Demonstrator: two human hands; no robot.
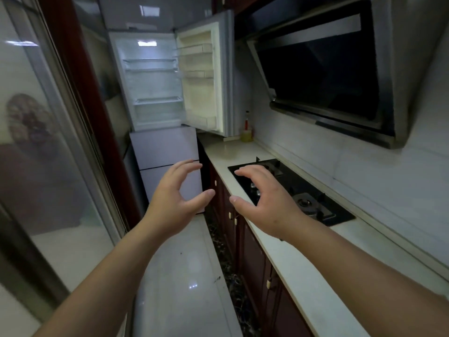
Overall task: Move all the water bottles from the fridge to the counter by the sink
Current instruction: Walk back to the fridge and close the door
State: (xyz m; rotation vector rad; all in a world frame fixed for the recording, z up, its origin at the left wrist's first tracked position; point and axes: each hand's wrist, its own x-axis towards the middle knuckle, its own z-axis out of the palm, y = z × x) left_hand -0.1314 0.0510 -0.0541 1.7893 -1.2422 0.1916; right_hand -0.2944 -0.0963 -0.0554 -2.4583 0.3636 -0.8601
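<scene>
At the far end of the galley the fridge [155, 88] stands with its upper door [206, 76] swung wide to the right. Lit shelves [151, 62] and door racks look bare from here; I can't make out a single water bottle in view. Sink isn't in frame either, so I can't place the drop-off spot.

Both hands are up in front of me, well short of the fridge. Left hand [175, 198] and right hand [264, 200] hold nothing, fingers [187, 166] loosely curled and spread, thumbs pointing at each other with a gap between. Right hand hangs over the near edge of the worktop [233, 152], above the gas hob [291, 190].

My read: either the fridge is cleared, or what's left sits low or deep where the wide lens washes it out. Plan for this step:
- walk up close before reaching; the aisle is narrow, glass sliding door [48, 142] on the left
- check the bottom shelf, crisper area and lower door rack properly
- lower drawers [167, 164] are shut; not judged as bottle storage
- mind the open door corner overhanging the worktop
- don't confuse the sauce bottle [247, 128] beside the door with a water bottle
- if nothing turns up, close the door.
</scene>
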